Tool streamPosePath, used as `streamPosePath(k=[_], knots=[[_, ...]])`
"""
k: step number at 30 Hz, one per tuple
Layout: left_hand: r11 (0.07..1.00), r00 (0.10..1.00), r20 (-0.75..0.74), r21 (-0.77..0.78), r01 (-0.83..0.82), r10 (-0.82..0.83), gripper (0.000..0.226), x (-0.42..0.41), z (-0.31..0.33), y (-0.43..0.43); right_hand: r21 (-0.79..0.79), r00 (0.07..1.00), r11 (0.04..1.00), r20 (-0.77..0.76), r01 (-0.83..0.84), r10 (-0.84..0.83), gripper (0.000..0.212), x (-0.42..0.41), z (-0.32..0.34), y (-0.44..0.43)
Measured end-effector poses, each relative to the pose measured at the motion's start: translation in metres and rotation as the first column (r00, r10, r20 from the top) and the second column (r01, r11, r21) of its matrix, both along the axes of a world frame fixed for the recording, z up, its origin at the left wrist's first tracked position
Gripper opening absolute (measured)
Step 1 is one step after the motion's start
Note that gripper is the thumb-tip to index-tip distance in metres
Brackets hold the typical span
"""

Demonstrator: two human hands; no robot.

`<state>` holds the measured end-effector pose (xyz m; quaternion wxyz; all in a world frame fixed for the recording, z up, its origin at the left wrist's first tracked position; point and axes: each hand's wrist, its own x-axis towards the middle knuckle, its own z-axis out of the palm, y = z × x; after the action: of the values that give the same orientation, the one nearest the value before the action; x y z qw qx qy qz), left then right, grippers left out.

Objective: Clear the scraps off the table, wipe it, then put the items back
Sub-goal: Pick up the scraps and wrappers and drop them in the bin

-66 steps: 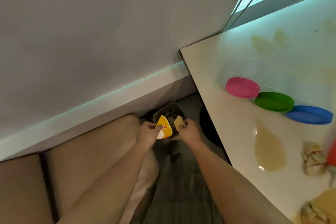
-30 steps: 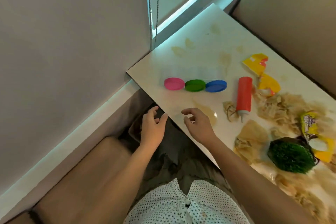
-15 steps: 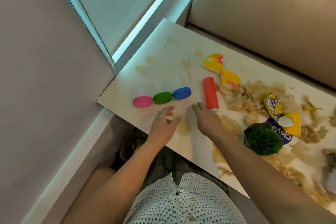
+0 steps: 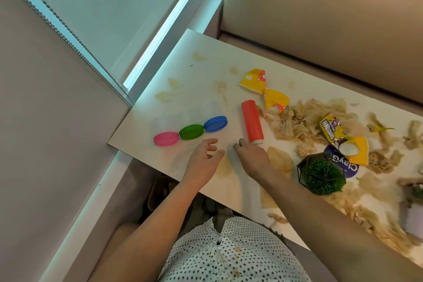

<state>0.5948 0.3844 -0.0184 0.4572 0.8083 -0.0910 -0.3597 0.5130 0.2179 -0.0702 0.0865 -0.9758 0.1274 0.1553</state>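
Beside the smooth red cylinder (image 4: 251, 121), the right hand (image 4: 251, 158) is lying curled, its grip hidden; the left hand (image 4: 203, 160) is hovering, fingers spread; papery beige scraps (image 4: 295, 121) are lying beyond.

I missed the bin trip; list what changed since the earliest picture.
Both hands dropped their scraps, a yellow wrapper and a crumpled piece, at the bin and came back over the table: left hand spread, right hand beside the red tube. The lids and tube stayed put.

glossy white table (image 4: 194, 89), crinkly foil wrappers (image 4: 330, 129)
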Motion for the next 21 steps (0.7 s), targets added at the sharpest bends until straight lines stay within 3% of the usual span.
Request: streamPosePath(k=[4, 8, 11, 15, 18, 21], knots=[[1.000, 1.000, -0.002, -0.024, -0.013, 0.013, 0.036, 0.002, -0.001, -0.011, 0.200, 0.963, 0.968, 0.193, 0.151, -0.190, 0.030, 0.000, 0.004, -0.005], [0.993, 0.994, -0.088, -0.097, -0.066, 0.057, 0.029, 0.005, 0.002, -0.024, 0.566, 0.753, 0.777, 0.375, 0.276, -0.541, 0.025, 0.008, 0.039, -0.005], [0.971, 0.966, -0.249, -0.209, -0.119, 0.065, 0.027, 0.009, 0.010, -0.039, 0.755, 0.633, 0.580, 0.293, 0.307, -0.716, 0.025, 0.016, 0.066, -0.008], [0.907, 0.906, -0.394, -0.307, -0.289, 0.156, 0.025, 0.014, 0.016, -0.060, 0.868, 0.696, 0.446, 0.182, 0.218, -0.694, 0.026, 0.022, 0.077, -0.024], [0.882, 0.912, -0.338, -0.322, -0.344, 0.232, 0.015, 0.016, 0.013, -0.067, 0.901, 0.752, 0.396, 0.138, 0.174, -0.645, 0.025, 0.023, 0.076, -0.045], [0.867, 0.903, -0.328, -0.321, -0.381, 0.276, 0.018, 0.015, 0.009, -0.067, 0.838, 0.620, 0.444, 0.171, 0.318, -0.766, 0.028, 0.024, 0.064, -0.076]])
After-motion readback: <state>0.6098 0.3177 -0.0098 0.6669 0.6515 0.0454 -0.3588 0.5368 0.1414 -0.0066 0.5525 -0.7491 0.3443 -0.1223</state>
